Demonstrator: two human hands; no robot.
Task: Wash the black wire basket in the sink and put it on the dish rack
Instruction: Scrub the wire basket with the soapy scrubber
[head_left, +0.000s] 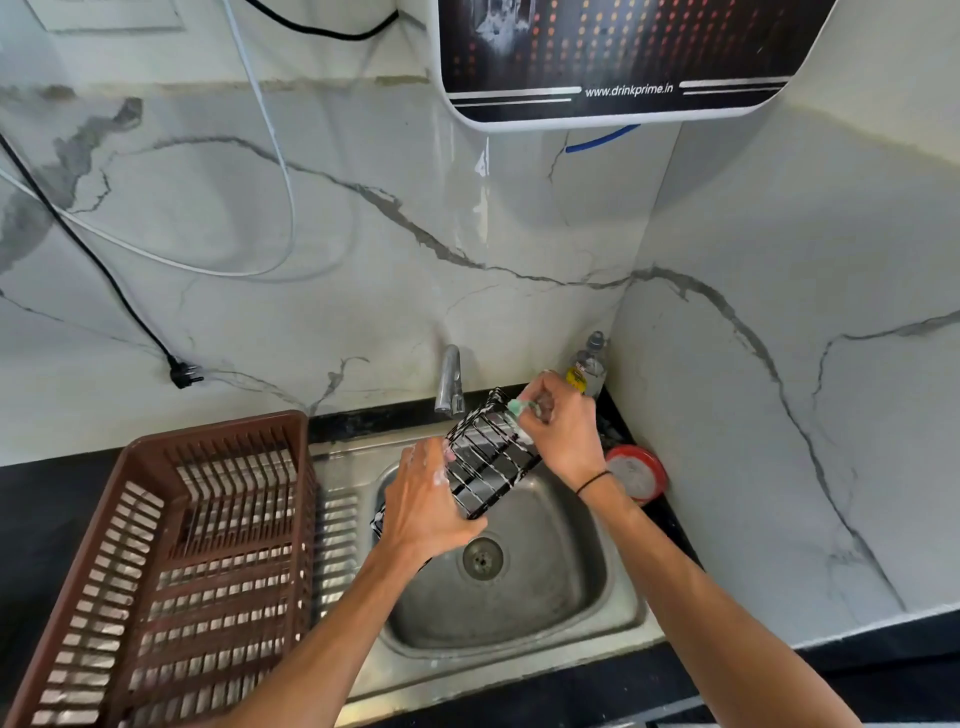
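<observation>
Now we judge black wire basket light, stiff, soap-slick. Left hand fingers wrap near end; right hand fingers pinch green scrubber. Best hold: rim wires.

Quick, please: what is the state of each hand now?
Left hand: closed on the black wire basket, over the sink.
Right hand: closed on a green scrubber, against the basket.

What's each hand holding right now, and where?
Left hand grips the black wire basket at its near end; right hand holds a green scrubber against its far end.
</observation>
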